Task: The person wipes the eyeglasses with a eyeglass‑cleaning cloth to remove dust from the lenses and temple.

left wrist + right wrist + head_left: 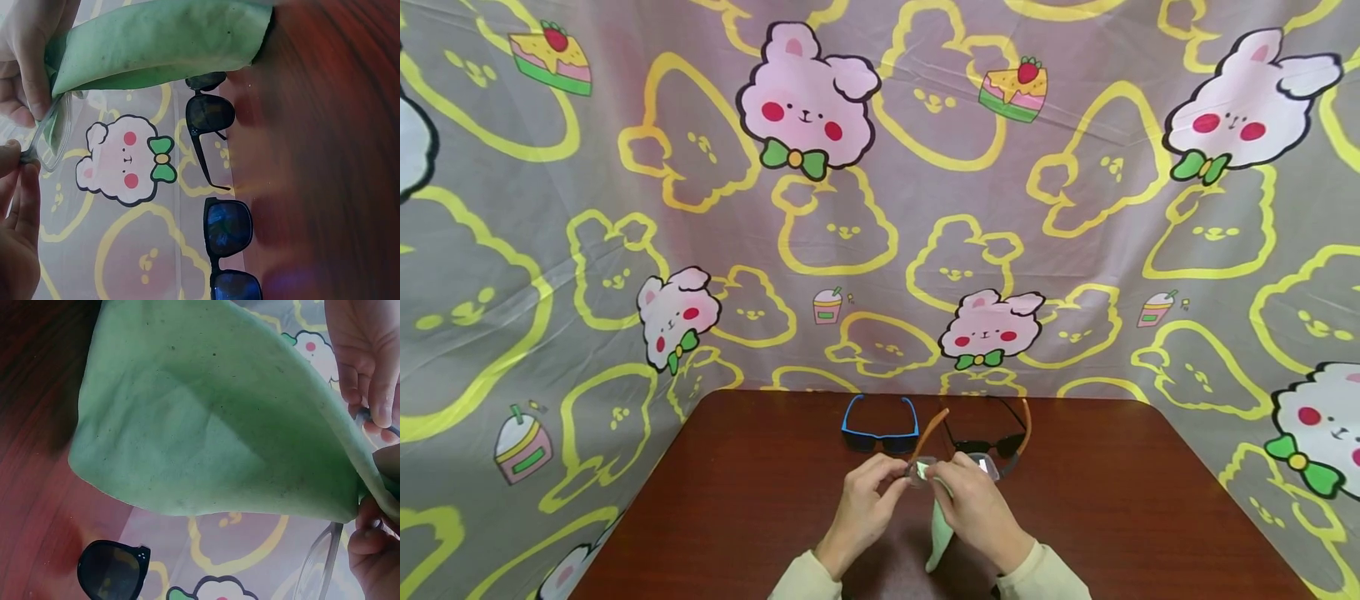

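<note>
A pair of clear-lensed eyeglasses (985,465) with orange-brown temples is held over the table between both hands. My left hand (867,500) pinches the frame at its left hinge, thumb against fingers. With its thumb and fingers, my right hand (983,508) grips a light green cloth (939,533) over the left lens. The cloth hangs down in a fold below that hand and fills much of the right wrist view. In the left wrist view, the clear lens rim (65,150) shows under the cloth's end; part of that lens is covered.
Blue-framed sunglasses (880,442) lie at the back of the brown table (737,492), left of centre. Black sunglasses (970,447) rest behind the right hand, partly overlapped by the eyeglasses. A cartoon-print curtain (880,200) surrounds the table's back and sides.
</note>
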Demonstrator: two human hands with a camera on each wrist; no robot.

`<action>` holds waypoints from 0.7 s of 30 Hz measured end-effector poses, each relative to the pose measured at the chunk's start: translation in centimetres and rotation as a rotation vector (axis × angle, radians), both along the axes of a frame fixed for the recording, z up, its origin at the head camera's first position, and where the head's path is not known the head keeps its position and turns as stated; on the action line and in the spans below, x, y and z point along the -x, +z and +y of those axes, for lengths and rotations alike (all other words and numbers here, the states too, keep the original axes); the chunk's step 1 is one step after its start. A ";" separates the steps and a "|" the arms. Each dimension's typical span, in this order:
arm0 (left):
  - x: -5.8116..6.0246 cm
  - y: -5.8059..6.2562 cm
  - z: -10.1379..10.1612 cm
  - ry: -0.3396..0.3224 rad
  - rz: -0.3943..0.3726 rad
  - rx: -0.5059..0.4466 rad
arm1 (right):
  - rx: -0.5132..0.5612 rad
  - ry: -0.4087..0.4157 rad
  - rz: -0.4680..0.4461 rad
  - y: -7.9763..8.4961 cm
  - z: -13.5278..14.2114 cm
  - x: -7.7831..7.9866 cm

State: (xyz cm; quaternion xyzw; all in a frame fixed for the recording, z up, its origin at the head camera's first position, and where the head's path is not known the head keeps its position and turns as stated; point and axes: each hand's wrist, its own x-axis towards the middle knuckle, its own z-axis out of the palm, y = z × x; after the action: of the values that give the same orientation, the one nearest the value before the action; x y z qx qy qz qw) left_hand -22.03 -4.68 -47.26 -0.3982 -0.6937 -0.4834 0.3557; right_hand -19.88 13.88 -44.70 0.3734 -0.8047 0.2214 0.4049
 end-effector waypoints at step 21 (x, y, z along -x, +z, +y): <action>0.0 0.9 0.1 0.055 0.170 0.165 | 0.050 -0.102 0.004 0.0 0.1 0.4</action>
State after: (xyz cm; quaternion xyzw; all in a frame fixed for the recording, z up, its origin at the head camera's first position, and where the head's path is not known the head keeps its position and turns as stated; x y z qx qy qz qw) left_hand -22.00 -4.60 -46.39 -0.4466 -0.7092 -0.3794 0.3921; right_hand -20.33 13.98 -44.71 0.3222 -0.8162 0.2198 0.4263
